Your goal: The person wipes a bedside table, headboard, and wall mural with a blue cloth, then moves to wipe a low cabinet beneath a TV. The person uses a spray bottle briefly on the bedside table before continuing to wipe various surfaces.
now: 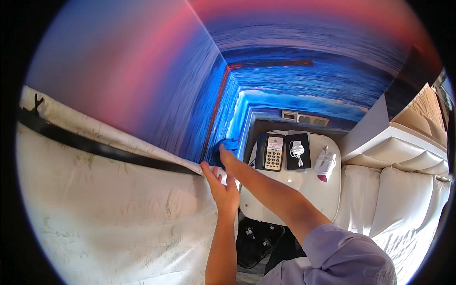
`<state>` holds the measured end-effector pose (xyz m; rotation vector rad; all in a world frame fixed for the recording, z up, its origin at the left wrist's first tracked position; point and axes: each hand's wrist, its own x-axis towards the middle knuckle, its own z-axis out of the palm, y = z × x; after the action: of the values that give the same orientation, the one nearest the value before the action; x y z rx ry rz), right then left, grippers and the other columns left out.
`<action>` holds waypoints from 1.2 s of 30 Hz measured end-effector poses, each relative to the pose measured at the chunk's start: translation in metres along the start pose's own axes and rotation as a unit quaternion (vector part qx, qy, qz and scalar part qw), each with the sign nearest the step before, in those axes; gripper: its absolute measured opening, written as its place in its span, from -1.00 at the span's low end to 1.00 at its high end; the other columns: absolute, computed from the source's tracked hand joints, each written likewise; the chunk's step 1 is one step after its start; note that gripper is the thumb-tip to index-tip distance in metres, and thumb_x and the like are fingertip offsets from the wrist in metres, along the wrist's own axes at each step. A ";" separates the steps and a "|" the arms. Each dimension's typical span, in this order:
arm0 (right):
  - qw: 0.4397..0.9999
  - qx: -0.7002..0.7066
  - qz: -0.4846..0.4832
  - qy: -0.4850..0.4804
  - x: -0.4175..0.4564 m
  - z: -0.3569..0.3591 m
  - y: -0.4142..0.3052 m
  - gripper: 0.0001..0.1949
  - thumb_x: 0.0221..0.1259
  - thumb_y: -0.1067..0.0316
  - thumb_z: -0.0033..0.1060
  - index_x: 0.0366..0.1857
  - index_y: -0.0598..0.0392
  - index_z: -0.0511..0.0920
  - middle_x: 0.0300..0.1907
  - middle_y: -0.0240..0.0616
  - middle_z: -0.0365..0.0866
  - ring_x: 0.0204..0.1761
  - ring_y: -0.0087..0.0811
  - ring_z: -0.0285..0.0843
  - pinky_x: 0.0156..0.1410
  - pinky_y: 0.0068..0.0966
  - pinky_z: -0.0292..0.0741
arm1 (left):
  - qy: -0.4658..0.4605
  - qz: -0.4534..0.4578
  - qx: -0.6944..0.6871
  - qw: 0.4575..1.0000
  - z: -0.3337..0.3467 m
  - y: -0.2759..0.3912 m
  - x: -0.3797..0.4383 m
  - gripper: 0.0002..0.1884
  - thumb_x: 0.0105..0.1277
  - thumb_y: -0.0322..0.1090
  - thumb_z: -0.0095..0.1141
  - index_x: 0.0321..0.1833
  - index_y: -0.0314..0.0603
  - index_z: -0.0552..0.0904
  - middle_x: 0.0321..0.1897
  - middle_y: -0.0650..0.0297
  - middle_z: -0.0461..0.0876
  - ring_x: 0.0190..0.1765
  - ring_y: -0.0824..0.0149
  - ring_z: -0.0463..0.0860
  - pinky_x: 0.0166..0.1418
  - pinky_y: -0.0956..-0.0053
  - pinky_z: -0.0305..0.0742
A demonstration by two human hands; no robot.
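My right hand (228, 158) is closed on a blue cloth (228, 144) at the foot of the wall printed with a seascape (192, 117), near the room's corner. Just below it, my left hand (222, 190) touches the end of a white patterned fabric cover (167, 151), its thumb and fingers apart; whether it grips the fabric is not plain. The cover runs along a dark curved rail (107, 151) on the left. Part of the cloth is hidden behind my right hand.
A white bedside table (306, 203) carries a telephone (273, 153), a white cable (297, 151) on a black folder (304, 139), and a hair dryer (325, 164). Wall sockets (304, 119) are behind it. A bed with white pillows (402, 199) stands right; a black case (254, 245) lies below.
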<state>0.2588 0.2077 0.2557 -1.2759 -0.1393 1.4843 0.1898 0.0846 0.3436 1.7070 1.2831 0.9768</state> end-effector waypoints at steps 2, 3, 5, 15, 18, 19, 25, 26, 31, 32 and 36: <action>0.995 -0.071 -0.064 -0.028 0.005 -0.003 -0.004 -0.09 0.63 -0.34 -0.02 0.61 0.44 0.29 0.50 0.38 0.52 0.60 0.25 0.43 0.68 -0.06 0.33 | 0.003 0.025 0.019 1.000 -0.001 -0.001 0.002 -0.07 0.52 -0.59 0.08 0.87 -0.26 -0.10 0.87 -0.07 -0.03 0.77 -0.07 0.25 0.77 0.12 0.19; 0.982 -0.146 -0.111 -0.051 -0.006 0.008 -0.013 -0.13 0.63 -0.29 0.03 0.59 0.44 0.32 0.51 0.43 0.48 0.61 0.34 0.38 0.68 -0.03 0.32 | 0.013 0.052 0.023 0.998 -0.007 -0.004 0.005 -0.07 0.51 -0.58 0.08 0.86 -0.29 -0.10 0.86 -0.10 -0.03 0.78 -0.08 0.22 0.78 0.10 0.17; 0.944 -0.202 -0.247 -0.087 -0.038 0.028 -0.048 -0.14 0.61 -0.24 0.10 0.60 0.42 0.28 0.61 0.53 0.26 0.65 0.56 0.16 0.73 0.06 0.23 | 0.034 0.105 0.034 0.993 -0.020 -0.007 0.010 -0.06 0.48 -0.57 0.09 0.85 -0.34 -0.10 0.85 -0.16 -0.03 0.81 -0.10 0.17 0.80 0.08 0.12; 0.991 -0.053 -0.085 0.086 0.061 -0.021 -0.039 -0.04 0.59 -0.51 -0.18 0.85 -0.13 -0.05 0.82 0.28 -0.13 0.78 0.49 -0.15 0.84 0.15 -0.06 | 0.043 0.304 0.315 0.898 -0.011 0.033 0.071 -0.18 0.44 -0.47 0.18 0.74 -0.49 0.19 0.74 -0.31 0.20 0.76 -0.30 0.22 0.78 -0.09 0.14; 0.978 -0.153 -0.114 -0.085 0.038 -0.018 0.028 -0.20 0.62 -0.41 -0.16 0.71 -0.07 0.23 0.67 0.34 0.14 0.63 0.51 0.12 0.70 0.20 0.13 | 0.035 0.335 0.452 0.826 -0.018 0.035 0.085 -0.24 0.41 -0.46 0.15 0.70 -0.46 0.30 0.74 -0.24 0.25 0.79 -0.31 0.16 0.82 -0.19 0.00; 0.956 -0.203 -0.182 -0.111 0.041 -0.014 0.037 -0.30 0.62 -0.31 -0.10 0.61 -0.06 0.35 0.54 0.38 0.26 0.52 0.50 0.24 0.60 0.25 0.20 | 0.034 0.331 0.472 0.816 -0.016 0.037 0.088 -0.24 0.40 -0.46 0.16 0.69 -0.46 0.31 0.74 -0.25 0.24 0.79 -0.32 0.15 0.83 -0.20 -0.01; 0.907 -0.266 -0.321 0.060 0.080 -0.019 -0.005 -0.41 0.60 -0.17 0.07 0.41 0.12 0.51 0.30 0.55 0.44 0.31 0.56 0.44 0.47 0.31 0.40 | -0.006 0.301 0.553 0.777 -0.010 0.027 0.090 -0.29 0.43 -0.47 0.19 0.65 -0.48 0.37 0.76 -0.25 0.21 0.82 -0.28 0.08 0.85 -0.19 -0.09; 0.960 -0.115 -0.215 0.139 0.086 -0.022 -0.011 -0.12 0.58 -0.39 -0.01 0.73 0.07 0.20 0.62 0.53 0.18 0.58 0.60 0.22 0.71 0.11 0.28 | -0.014 0.295 0.553 0.779 -0.007 0.032 0.089 -0.30 0.45 -0.47 0.19 0.65 -0.49 0.36 0.75 -0.26 0.22 0.82 -0.28 0.07 0.85 -0.18 -0.08; 0.996 0.053 0.051 0.054 0.070 -0.043 0.036 0.02 0.58 -0.48 -0.12 0.78 0.24 0.06 0.77 0.18 0.14 0.76 0.16 0.15 0.78 -0.01 0.17 | -0.009 0.283 0.573 0.769 -0.004 0.033 0.089 -0.29 0.44 -0.42 0.23 0.64 -0.48 0.39 0.76 -0.26 0.20 0.83 -0.28 0.06 0.86 -0.16 -0.08; 0.994 0.077 0.067 0.050 0.089 -0.050 0.057 -0.11 0.64 -0.39 -0.15 0.69 0.24 0.26 0.74 0.16 0.24 0.75 0.08 0.20 0.75 -0.02 0.20 | -0.011 0.293 0.569 0.768 0.007 0.041 0.090 -0.29 0.43 -0.40 0.24 0.63 -0.48 0.40 0.76 -0.26 0.20 0.83 -0.28 0.06 0.86 -0.16 -0.08; 0.991 -0.036 -0.117 -0.063 0.029 -0.016 0.029 -0.47 0.70 -0.05 -0.04 0.33 0.24 0.61 0.45 0.22 0.53 0.46 0.24 0.47 0.58 0.13 0.30 | 0.011 0.252 0.598 0.761 -0.016 0.024 0.083 -0.28 0.40 -0.37 0.29 0.62 -0.45 0.43 0.78 -0.26 0.16 0.83 -0.28 0.05 0.85 -0.18 -0.05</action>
<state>0.2579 0.2101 0.2119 -1.1779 -0.4149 1.3670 0.2011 0.1632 0.3823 3.1464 1.6337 0.3476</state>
